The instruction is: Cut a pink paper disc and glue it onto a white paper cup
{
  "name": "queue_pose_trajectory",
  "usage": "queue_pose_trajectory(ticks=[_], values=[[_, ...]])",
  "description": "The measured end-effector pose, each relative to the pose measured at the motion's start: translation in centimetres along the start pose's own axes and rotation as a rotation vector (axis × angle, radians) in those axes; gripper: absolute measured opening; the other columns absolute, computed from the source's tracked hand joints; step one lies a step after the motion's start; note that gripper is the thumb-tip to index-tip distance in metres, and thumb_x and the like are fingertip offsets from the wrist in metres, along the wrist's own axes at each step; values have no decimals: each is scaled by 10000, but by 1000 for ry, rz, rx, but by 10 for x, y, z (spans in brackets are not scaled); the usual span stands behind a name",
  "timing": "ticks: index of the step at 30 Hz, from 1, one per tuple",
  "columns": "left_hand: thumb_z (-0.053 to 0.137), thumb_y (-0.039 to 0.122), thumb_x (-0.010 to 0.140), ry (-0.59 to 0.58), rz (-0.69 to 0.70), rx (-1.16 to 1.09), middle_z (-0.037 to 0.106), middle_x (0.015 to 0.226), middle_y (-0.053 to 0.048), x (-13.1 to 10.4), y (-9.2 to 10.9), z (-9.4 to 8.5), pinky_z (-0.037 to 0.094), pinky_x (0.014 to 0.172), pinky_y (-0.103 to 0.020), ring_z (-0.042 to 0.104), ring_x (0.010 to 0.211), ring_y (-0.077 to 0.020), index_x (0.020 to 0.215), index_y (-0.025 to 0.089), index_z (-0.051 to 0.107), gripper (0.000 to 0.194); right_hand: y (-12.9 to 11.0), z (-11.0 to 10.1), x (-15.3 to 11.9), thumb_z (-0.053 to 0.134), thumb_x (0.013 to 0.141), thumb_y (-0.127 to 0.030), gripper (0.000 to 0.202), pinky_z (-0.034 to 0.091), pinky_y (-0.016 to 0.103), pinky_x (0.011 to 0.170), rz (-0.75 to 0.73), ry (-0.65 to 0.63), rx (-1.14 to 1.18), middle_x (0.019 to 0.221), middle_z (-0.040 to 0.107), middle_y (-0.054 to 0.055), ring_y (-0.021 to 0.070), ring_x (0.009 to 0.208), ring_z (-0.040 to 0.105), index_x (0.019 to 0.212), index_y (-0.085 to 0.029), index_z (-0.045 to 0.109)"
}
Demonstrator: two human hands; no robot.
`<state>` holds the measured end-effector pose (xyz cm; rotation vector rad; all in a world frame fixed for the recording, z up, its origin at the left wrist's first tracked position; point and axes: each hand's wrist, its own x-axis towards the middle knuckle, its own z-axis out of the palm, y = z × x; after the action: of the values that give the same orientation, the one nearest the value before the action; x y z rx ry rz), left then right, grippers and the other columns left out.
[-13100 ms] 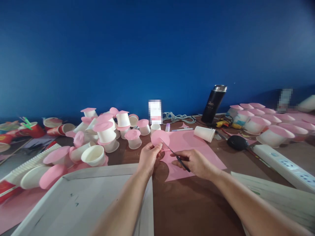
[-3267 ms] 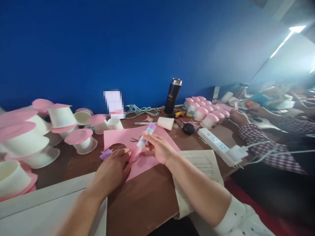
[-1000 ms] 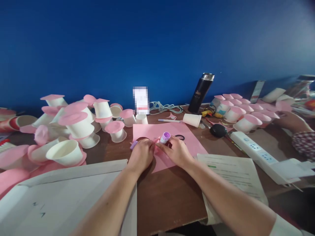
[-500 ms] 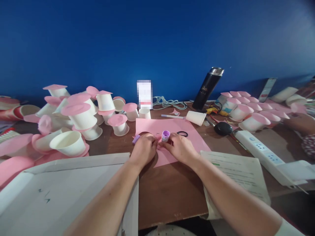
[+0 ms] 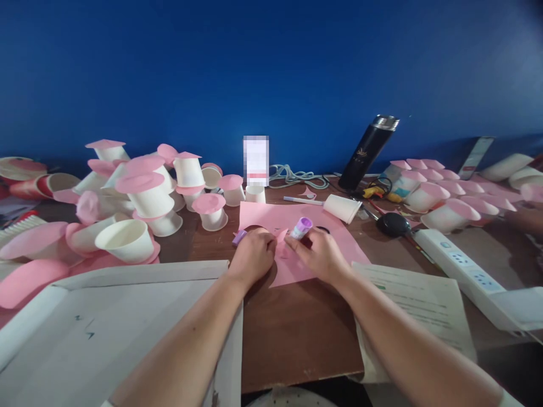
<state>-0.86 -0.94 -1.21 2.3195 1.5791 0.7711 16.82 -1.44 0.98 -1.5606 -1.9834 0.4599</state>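
Nearest, a white box [image 5: 144,305] lies to the left and a printed sheet [image 5: 416,305] to the right, with the brown tabletop [image 5: 301,339] showing between them. Beyond, the left hand [image 5: 254,257] rests on a pink sheet [image 5: 297,271], its fingers curled together at the edge of a small pink paper piece [image 5: 281,240]; their tips are hidden, so I cannot tell whether they pinch it or only press. The piece stands partly up between the hands, over the sheet. It looks light and limp, easy to crease or tear, and is best steadied flat near its margin. The right hand [image 5: 324,254] grips a glue stick [image 5: 300,227] between thumb and bent fingers, tilted with its purple end uppermost, just beside the piece. The tube should be light, stiff and smooth, slippery if glue smears it; the middle of the barrel seems the surest hold, clear of the lower end. A purple cap [image 5: 239,237] lies just beside the left hand. Farther back, a white paper cup [image 5: 341,209] lies on its side; its thin wall would likely dent under a hard squeeze, so the firmer rim suits fingers better.
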Motion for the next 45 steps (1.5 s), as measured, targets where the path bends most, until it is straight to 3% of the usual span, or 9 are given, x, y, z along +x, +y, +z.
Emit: queue_pose_trajectory(ticks=[6,11,15,19,27,34,39,42,45], values=[[454,242,894,15,37,-48,654,754,-58,0,-1,1,425,718,-271,596,735,-165,689,169,618,273,-3,12,0,507,873,-522,380,416,266,719,-34,-131,-145,979,699,88,223,914,643,1016,-203,655],[456,215,886,0,5,-11,672,790,-72,0,-3,3,435,764,-283,613,796,-181,696,159,627,262,-4,6,-2,493,867,-557,403,375,266,635,-55,-168,-241,892,708,81,220,811,650,918,-194,661],[464,195,873,-13,3,-5,677,808,-73,0,-2,2,439,778,-284,613,818,-184,717,155,638,237,0,1,-4,494,857,-565,410,341,259,557,-41,-102,-193,771,694,62,191,669,622,843,-191,661],[476,199,861,-31,-36,21,675,796,-73,0,-1,0,439,741,-284,613,794,-187,720,159,644,222,5,1,-1,478,861,-571,437,363,254,548,0,-5,-95,750,685,66,194,667,620,874,-176,665],[474,191,856,16,41,-3,659,769,-64,-2,-1,0,422,699,-274,595,736,-173,729,161,644,214,-3,17,4,477,896,-503,357,418,262,728,-59,-112,-162,1012,679,72,210,918,635,1028,-221,650],[458,204,876,-7,15,3,672,793,-75,-2,-2,1,433,746,-285,611,777,-183,711,156,647,256,-3,7,1,496,858,-561,413,366,269,599,-43,-148,-258,823,699,82,220,749,642,873,-185,667],[483,214,860,-13,-26,-1,672,785,-77,-2,-2,0,438,721,-289,616,772,-190,723,154,641,217,-1,-2,-3,492,853,-569,426,388,247,559,22,19,-36,682,669,39,176,621,612,787,-179,650],[483,209,855,-19,-42,25,668,768,-78,-2,0,-1,434,702,-286,614,752,-187,709,155,641,222,1,2,-2,508,855,-549,398,423,250,612,7,47,21,764,693,48,193,707,642,860,-187,671],[460,196,865,-5,-13,13,668,766,-73,-3,0,-1,432,714,-281,611,752,-180,705,162,649,251,1,12,-1,539,850,-520,363,438,271,693,-26,-24,-62,905,704,74,221,832,653,945,-199,679]])
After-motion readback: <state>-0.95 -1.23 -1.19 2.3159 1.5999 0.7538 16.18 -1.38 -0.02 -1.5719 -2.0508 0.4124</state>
